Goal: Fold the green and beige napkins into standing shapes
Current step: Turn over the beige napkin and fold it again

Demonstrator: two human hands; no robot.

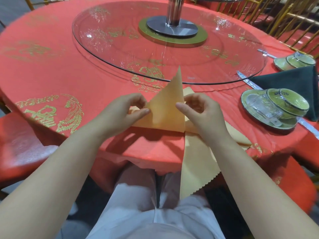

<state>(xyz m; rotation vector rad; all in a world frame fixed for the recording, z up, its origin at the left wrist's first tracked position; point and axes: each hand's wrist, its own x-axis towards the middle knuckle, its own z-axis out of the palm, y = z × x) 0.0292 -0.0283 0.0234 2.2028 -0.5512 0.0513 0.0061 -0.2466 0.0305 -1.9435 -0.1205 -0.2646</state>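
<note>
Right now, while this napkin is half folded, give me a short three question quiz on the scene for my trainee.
1. True or false: the left hand and right hand both pinch the beige napkin.
2. Where is the green napkin? A) on the lap B) at the right, beside the wrapped dish set C) on the glass turntable.
3. Fill in: the tablecloth is ____ with gold print.
Key: 1 true; 2 B; 3 red.

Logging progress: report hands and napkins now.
Left hand and right hand both pinch beige napkin, tip raised. Green napkin folded, far right. Wrapped dishes near right hand.
</note>
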